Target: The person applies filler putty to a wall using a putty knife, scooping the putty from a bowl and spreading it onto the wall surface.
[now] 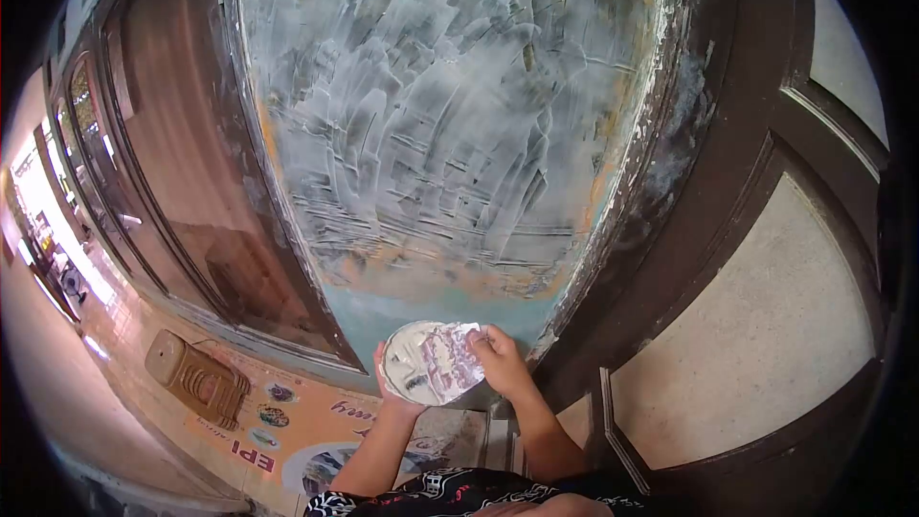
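Right hand (500, 362) pinches a flat scraper (452, 364), thumb on top, fingers closed; left hand (398, 406) cups a round tub (406, 360) from the left and below, fingers curled at its rim. Scraper lies over the tub's right half, pointing left from the right hand; its long edge seems to run near to far (putty hides the outline). Thin sheet, smeared whitish and pinkish-brown. Tub holds pale, lumpy putty. Far side: wall panel (450, 134), grey-white, streaky, ridged.

The wall (440, 124) looks rough, matt; the smeared blade (454, 362), perhaps metal.
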A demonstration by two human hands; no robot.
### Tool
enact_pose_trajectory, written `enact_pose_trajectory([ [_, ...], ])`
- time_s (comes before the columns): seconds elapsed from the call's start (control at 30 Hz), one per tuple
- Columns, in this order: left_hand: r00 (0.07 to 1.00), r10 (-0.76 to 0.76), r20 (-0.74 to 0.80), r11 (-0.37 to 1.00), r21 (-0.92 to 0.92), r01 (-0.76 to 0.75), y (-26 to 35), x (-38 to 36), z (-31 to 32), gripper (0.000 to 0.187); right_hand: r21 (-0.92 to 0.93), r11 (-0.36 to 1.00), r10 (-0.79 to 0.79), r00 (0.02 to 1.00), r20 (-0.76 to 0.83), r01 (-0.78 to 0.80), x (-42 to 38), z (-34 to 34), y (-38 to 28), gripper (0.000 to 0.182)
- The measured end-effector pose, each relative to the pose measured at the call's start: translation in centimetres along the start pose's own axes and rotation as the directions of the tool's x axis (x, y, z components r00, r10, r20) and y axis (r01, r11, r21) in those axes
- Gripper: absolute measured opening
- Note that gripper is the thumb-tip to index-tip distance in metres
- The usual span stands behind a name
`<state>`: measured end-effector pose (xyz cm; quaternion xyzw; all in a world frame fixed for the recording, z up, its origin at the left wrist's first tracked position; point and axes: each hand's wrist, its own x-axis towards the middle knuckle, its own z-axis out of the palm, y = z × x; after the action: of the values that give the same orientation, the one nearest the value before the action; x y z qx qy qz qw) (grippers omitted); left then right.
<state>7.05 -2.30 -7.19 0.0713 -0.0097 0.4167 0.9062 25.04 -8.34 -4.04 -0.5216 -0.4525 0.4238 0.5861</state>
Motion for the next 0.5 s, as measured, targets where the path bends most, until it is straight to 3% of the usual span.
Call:
enact_pose_trajectory([
  [0.07,0.999,0.027,-0.019,0.999,0.040,-0.026,-0.2,0.4,0.7,0.076,0.138,0.986,-0.079,0.994,-0.080,0.090,0.3,0.2,-1.5,0.025],
  [0.1,0.999,0.046,-0.025,0.998,0.040,-0.045,-0.3,0.6,1.2,0.076,0.072,0.986,-0.147,0.986,-0.078,0.153,0.6,-0.2,-1.4,0.026],
  [0.17,0.994,0.075,-0.078,0.994,0.084,-0.069,-0.3,1.0,1.9,0.076,0.078,0.987,-0.135,0.987,-0.084,0.141,0.1,0.0,-3.9,0.028],
  [0.27,0.998,0.042,0.056,0.998,0.051,-0.045,-0.1,1.5,3.7,0.074,0.189,0.970,-0.141,0.987,-0.082,0.154,0.1,0.5,-6.8,0.034],
  [0.3,0.997,0.047,0.054,0.998,0.045,-0.049,-0.1,1.7,4.3,0.074,0.111,0.972,-0.201,0.976,-0.087,0.210,0.4,-0.2,-6.8,0.032],
  [0.47,0.986,0.002,0.165,1.000,0.016,-0.005,-0.2,2.2,6.0,0.077,0.169,0.963,-0.189,0.974,-0.127,0.209,0.7,-0.6,-10.0,0.029],
  [0.5,0.985,-0.009,0.171,1.000,0.011,0.007,-0.4,2.2,6.5,0.076,0.101,0.974,-0.190,0.976,-0.101,0.201,0.9,-0.9,-10.1,0.028],
])
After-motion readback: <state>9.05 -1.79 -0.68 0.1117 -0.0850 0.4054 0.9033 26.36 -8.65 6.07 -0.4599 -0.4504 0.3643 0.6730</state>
